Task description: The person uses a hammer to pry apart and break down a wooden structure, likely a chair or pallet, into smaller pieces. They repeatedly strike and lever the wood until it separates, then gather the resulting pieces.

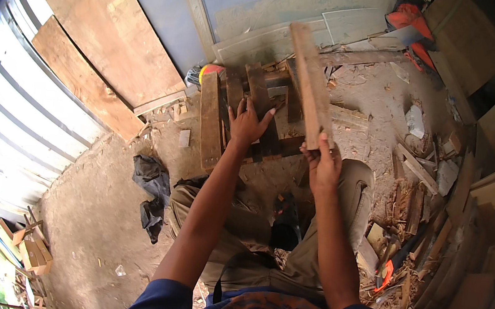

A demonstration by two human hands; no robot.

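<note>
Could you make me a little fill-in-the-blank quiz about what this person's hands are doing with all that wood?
1. The right hand grips a long wooden plank by its lower ____.
2. The left hand rests with fingers spread on a ____ of dark planks on the ground.
3. Two large flat boards lean against the corrugated metal wall on the person's ____ side.
4. A crumpled ____ cloth lies on the dirt floor beside the left forearm.

Missing words: end; pile; left; black

Daylight from left, glare there; right side dim, perhaps underexposed; fisheye rim dark.
</note>
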